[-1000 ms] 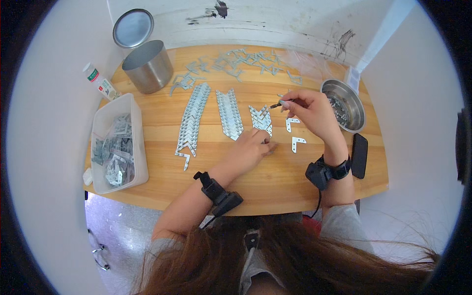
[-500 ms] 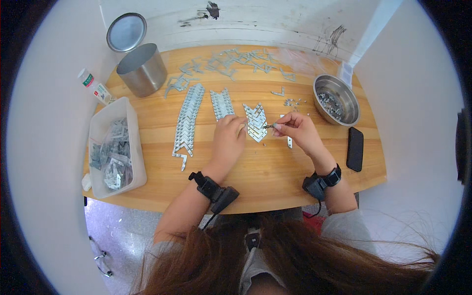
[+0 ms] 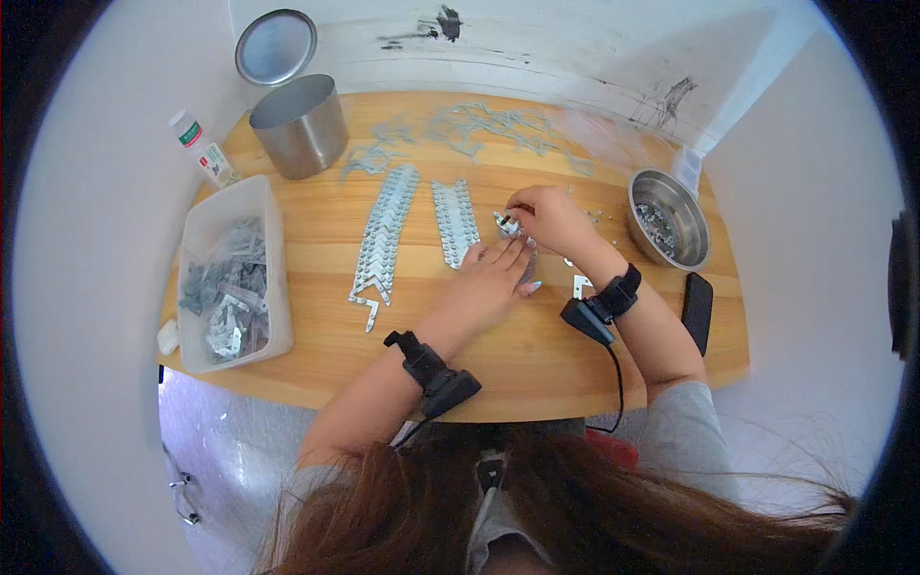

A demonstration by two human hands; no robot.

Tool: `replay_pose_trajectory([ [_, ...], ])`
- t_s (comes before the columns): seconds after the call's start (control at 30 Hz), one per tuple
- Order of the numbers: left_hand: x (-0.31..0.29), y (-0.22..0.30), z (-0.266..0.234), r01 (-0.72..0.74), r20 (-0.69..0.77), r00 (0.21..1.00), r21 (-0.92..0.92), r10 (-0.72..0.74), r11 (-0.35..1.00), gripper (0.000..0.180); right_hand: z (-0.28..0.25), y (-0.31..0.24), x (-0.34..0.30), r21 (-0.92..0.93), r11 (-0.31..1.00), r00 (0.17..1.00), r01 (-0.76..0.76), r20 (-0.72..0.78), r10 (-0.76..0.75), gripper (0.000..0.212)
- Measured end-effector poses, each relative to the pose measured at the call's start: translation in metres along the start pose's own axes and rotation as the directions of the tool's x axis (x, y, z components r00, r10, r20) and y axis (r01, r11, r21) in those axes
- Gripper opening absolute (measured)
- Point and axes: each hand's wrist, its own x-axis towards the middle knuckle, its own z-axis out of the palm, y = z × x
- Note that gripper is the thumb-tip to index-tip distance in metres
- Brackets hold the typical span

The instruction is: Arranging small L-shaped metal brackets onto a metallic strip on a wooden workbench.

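Observation:
My left hand (image 3: 494, 276) lies over a short row of overlapping metal corner brackets (image 3: 508, 226), fingers stretched out flat and thumb apart; most of the row is hidden beneath it. At the far end of that row my right hand (image 3: 554, 222) has its fingers pinched together, close to a small dark spot on the brackets. What the pinch holds is too small to tell. To the left lies a longer row of nested brackets (image 3: 460, 225), and beyond it the longest row (image 3: 388, 230), with one loose bracket (image 3: 366, 310) at its near end. Another bracket (image 3: 581, 286) is partly under my right forearm.
A plastic bin (image 3: 280, 316) of bagged brackets stands left, near a white bottle (image 3: 206, 153) and an uncovered metal canister (image 3: 302, 134). Loose brackets (image 3: 498, 125) cover the back. At right are a steel bowl (image 3: 701, 244) of small parts and a black phone (image 3: 699, 311).
My left hand has moved right, onto the short bracket row. My right hand has gone from the row's right side to its far end. The view has shifted slightly.

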Motion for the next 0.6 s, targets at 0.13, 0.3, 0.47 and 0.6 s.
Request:
replay_pose_trajectory([
  [0.13, -0.001, -0.002, 0.010, 0.015, -0.011, 1.000, -0.002, -0.015, 1.000, 0.057, 0.001, 0.001, 0.002, -0.054, 0.998, 0.999, -0.032, -0.033, 0.030, 0.017],
  [0.3, 0.000, -0.003, 0.013, 0.011, -0.026, 1.000, 0.024, -0.010, 1.000, 0.058, -0.001, 0.001, 0.004, -0.058, 0.998, 1.000, 0.018, -0.011, -0.019, 0.017],
  [0.47, 0.000, -0.003, 0.012, 0.003, -0.008, 1.000, 0.049, -0.003, 0.999, 0.056, -0.003, -0.004, 0.004, -0.037, 0.999, 1.000, 0.004, -0.012, -0.004, 0.016],
  [0.6, 0.000, -0.002, 0.014, 0.016, -0.019, 1.000, 0.050, -0.015, 0.999, 0.056, -0.002, -0.003, 0.005, -0.084, 0.996, 0.999, 0.027, -0.029, -0.029, 0.015],
])
